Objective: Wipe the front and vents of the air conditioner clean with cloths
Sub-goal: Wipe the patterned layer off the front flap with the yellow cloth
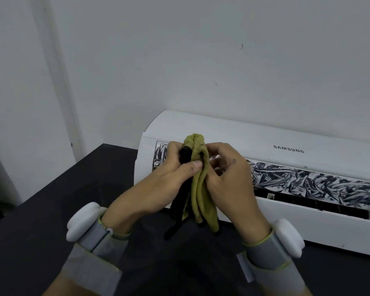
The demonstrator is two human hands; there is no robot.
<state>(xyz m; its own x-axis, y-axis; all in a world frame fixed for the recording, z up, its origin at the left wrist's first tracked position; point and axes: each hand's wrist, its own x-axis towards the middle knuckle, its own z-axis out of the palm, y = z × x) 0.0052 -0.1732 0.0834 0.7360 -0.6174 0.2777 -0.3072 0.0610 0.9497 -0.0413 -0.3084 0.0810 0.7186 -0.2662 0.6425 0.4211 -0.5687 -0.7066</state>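
A white air conditioner (265, 135) lies on a black table (51, 199), its front facing me, with a black-and-white patterned strip (318, 182) above a dark vent slot (308, 202). In front of its left end I hold a bunched olive-green cloth (198, 189) together with a black cloth (181, 201). My left hand (158, 184) grips both near the top, thumb pressed on the green cloth. My right hand (229, 178) pinches the green cloth from the right side. The cloths' ends hang down to the table.
A pale wall (201, 60) rises behind the unit, with a corner and a vertical conduit (58, 71) at the left. White sensor units sit strapped on both wrists. The table's left edge runs diagonally at the lower left.
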